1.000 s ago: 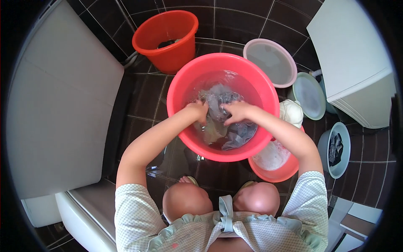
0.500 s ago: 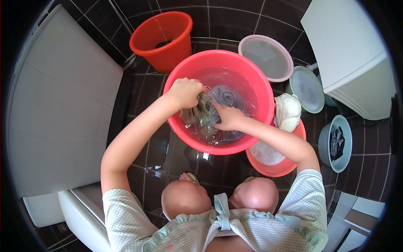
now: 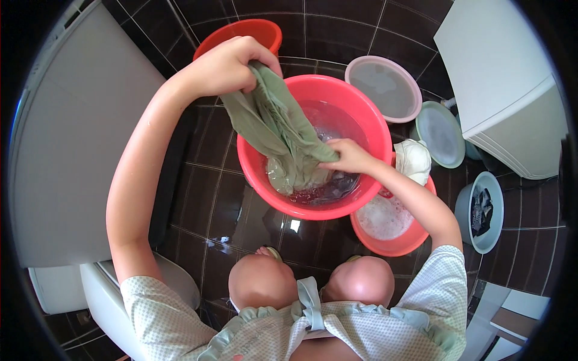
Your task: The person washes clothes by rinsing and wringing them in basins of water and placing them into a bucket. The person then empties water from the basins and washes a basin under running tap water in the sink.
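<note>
Several basins stand on a dark tiled floor, wet and shiny in front of the knees. Dark tiled wall behind; large pale grey panel fills the left side, white cabinet the upper right. Centre: big pink basin of water, dark cloth in it. Green cloth is stretched above, upper end raised over the basin's upper-left rim, lower end in the water. Left hand: grip clenched around the upper end. Right hand: grip closed on the cloth's edge lower down, over the water. Surroundings: red bucket, partly hidden by the left hand; pale pink basin and pale green basin at upper right; light blue basin with black cloth, far right. Small orange basin of suds beside the big one, white cloth at its upper edge. Right forearm crosses the big rim and blocks some suds from view.
</note>
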The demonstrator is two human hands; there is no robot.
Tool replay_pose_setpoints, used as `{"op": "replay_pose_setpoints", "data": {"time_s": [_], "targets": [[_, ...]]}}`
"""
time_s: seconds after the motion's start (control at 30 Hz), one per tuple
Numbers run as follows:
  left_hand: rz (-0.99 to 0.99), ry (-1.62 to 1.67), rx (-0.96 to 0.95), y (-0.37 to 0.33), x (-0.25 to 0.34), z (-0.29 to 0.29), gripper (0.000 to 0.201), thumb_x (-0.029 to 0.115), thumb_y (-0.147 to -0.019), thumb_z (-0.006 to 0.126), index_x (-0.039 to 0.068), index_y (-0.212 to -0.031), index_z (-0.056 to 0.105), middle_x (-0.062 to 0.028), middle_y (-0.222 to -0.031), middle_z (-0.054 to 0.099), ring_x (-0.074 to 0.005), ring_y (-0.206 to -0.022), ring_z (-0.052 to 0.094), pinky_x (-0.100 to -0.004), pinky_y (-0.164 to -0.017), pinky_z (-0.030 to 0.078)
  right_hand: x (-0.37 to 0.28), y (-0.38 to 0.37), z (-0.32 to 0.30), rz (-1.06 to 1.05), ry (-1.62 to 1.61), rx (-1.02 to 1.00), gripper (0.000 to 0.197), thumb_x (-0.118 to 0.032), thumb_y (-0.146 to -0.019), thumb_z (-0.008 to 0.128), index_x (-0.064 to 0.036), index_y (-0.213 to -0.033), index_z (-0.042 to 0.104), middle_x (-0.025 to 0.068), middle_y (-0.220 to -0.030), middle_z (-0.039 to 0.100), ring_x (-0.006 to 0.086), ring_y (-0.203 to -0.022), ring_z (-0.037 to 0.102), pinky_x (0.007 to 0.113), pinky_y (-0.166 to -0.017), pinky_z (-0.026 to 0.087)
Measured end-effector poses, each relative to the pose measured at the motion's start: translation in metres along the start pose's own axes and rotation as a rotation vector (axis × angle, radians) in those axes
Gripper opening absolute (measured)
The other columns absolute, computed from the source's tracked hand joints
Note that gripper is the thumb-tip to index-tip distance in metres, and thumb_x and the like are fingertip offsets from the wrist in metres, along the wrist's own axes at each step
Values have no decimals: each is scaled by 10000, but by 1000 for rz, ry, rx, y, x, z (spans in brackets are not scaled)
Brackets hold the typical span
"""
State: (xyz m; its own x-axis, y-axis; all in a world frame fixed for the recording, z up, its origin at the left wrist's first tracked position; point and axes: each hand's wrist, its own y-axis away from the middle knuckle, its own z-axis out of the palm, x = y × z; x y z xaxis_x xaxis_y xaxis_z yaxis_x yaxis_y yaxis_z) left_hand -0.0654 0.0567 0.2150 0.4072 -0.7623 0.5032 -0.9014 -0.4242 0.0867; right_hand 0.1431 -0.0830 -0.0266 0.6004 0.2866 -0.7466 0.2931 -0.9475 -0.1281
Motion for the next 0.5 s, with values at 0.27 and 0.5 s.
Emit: {"op": "replay_pose_setpoints", "data": {"time_s": [0.27, 0.5], "targets": [[-34, -496, -7, 14, -51, 20, 228, 46, -625, 634, 19, -824, 525, -158, -759, 582, -307, -738, 574, -366, -639, 457, -55, 6, -103, 97, -306, 301, 193, -52, -714, 652, 1, -885, 579, 10, -821, 583, 70, -763, 539, 226, -709, 448], [-30, -458, 258, 41, -52, 18, 208, 162, -759, 565, 75, -890, 429, -102, -816, 590, -286, -769, 576, -361, -612, 456, -94, 9, -155, 28, -478, 526, 437, -48, -681, 563, 45, -1095, 459, 60, -918, 566, 109, -844, 532, 238, -801, 388]]}}
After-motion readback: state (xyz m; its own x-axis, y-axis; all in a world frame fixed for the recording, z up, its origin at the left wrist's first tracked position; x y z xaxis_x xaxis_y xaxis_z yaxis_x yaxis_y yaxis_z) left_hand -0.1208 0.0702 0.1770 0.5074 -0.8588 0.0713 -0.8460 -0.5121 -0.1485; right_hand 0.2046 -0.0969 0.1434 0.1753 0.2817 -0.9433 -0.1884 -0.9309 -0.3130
